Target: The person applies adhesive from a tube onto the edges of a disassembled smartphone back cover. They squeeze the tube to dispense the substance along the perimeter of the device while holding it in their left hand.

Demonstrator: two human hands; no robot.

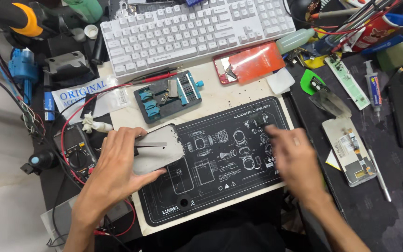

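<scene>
A person's left hand pins a flat grey phone panel to the near-left part of a black printed work mat, fingers curled over its left edge and thumb tucked under its near edge, with a thin dark tool lying across the panel at the fingertips. The right hand, blurred in motion, hovers over the mat's right side with fingers loosely spread and nothing seen in its grip (the blur hides any small part). Just beyond the panel sits a dark holding fixture with blue clamps, and farther off a white keyboard spans the far side of the surface. A red phone body lies right of the fixture, near a pale plastic bottle. To the left of the left hand rests a black multimeter with red leads. Well to the right, on a dark pad, lie an opened phone frame, a green pick and a small syringe.
</scene>
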